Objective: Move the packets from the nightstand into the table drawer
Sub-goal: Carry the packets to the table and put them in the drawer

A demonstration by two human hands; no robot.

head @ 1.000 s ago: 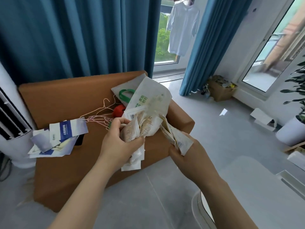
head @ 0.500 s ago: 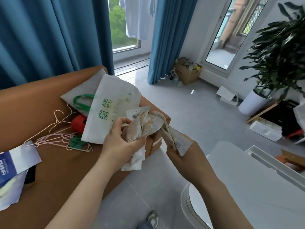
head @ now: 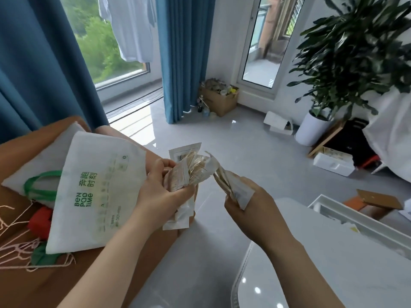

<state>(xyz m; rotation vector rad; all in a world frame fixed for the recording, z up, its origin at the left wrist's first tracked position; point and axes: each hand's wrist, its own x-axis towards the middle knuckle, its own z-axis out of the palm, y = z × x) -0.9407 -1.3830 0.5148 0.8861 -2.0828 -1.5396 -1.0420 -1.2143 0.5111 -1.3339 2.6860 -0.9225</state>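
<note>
Crumpled packets (head: pixel 189 172) in both hands (head: pixel 160 192), beside an open white drawer (head: pixel 355 221).

Bag (head: pixel 95 185) on nightstand (head: pixel 55 283) left; table (head: pixel 333 274) right.

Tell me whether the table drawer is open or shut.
Open: the white drawer juts out past the table top, and its inside is visible from above.

Beige-and-white packets (head: pixel 186 174), white bag (head: pixel 93 185) with green lettering, teal curtains (head: pixel 184 52), brown nightstand (head: pixel 22 281).
</note>
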